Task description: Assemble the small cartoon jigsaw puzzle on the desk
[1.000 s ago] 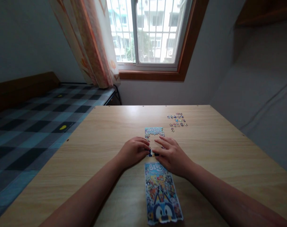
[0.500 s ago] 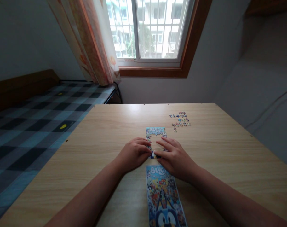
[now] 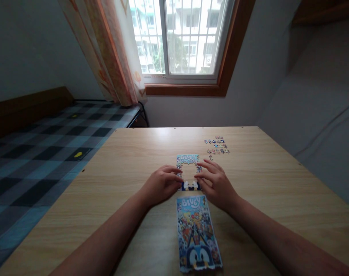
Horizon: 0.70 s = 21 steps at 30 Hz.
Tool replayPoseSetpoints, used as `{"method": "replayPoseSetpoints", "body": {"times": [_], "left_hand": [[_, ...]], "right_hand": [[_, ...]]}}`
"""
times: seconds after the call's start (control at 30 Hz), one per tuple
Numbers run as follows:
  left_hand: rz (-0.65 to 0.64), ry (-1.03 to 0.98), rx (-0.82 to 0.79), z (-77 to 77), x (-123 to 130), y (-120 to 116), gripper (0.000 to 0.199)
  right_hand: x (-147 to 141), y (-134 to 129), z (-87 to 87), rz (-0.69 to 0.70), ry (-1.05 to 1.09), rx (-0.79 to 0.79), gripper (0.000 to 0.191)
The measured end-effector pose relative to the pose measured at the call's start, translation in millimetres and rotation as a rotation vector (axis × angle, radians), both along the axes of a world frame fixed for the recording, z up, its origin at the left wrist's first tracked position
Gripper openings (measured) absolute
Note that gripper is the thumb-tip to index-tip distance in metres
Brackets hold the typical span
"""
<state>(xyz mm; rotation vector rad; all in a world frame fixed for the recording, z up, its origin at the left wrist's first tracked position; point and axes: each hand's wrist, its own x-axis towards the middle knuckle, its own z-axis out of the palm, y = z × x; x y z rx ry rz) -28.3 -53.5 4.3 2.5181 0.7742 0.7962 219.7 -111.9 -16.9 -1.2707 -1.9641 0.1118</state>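
Puzzle border (image 3: 188,158), centre of table (image 3: 119,161); sides partly hidden by left hand (image 3: 164,182), fingers bunched (pinching or not, cannot tell), and right hand (image 3: 218,184), fingers spread. Loose pieces (image 3: 220,146) far right, prints unreadable. Open room left, to table edge.

- Partly built puzzle (image 3: 188,158): flat on the counter (image 3: 134,153), colourful edges framing a bare middle.
- Loose pieces (image 3: 220,146): clustered beyond it, rightward.
- Printed picture (image 3: 195,230): "Bluey" lettering, just nearer than the puzzle.
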Motion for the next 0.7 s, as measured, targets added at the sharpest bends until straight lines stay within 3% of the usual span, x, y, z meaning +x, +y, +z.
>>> {"method": "replayPoseSetpoints", "body": {"times": [0.17,0.47,0.7], "left_hand": [[-0.022,0.037,0.018,2.3,0.3,-0.6,0.012],[-0.042,0.072,0.049,0.2,-0.4,2.1,0.011],[-0.049,0.083,0.052,4.0,1.7,3.4,0.011]], "right_hand": [[5.0,2.0,0.0,-0.07,0.031,-0.024,0.013],[1.8,-2.3,7.5,0.073,-0.051,-0.042,0.013],[0.8,-0.5,9.5,0.075,-0.085,-0.064,0.012]]}}
